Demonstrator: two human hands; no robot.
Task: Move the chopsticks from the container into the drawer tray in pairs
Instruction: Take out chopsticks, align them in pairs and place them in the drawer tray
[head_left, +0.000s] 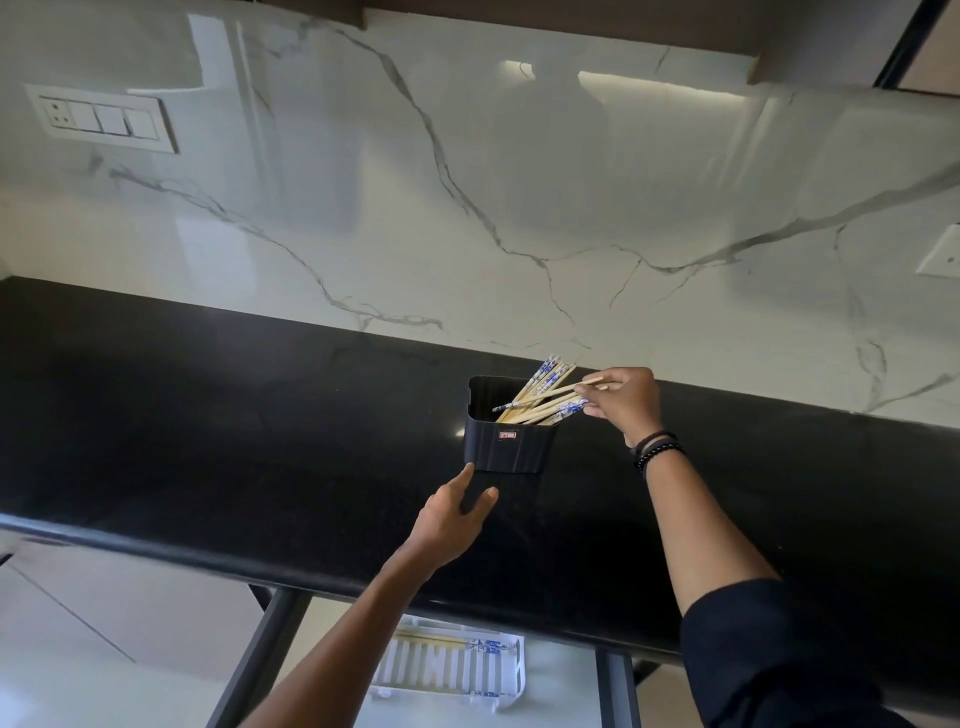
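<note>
A black container (511, 447) stands on the black countertop (260, 415) and holds several wooden chopsticks with blue-and-white patterned ends (540, 395). My right hand (626, 397) reaches over its right rim and pinches the ends of chopsticks between thumb and fingers. My left hand (457, 512) lies just in front of the container's lower left corner, fingers straight, the fingertips at or near its base. Below the counter edge, a white slatted tray (447, 670) sits in the open drawer, with chopsticks lying along its far side.
A white marble backsplash rises behind the counter, with a switch plate (104, 122) at upper left and another plate (940, 252) at far right. The drawer's dark frame (265, 654) juts out below the counter edge. Beaded bracelets ring my right wrist.
</note>
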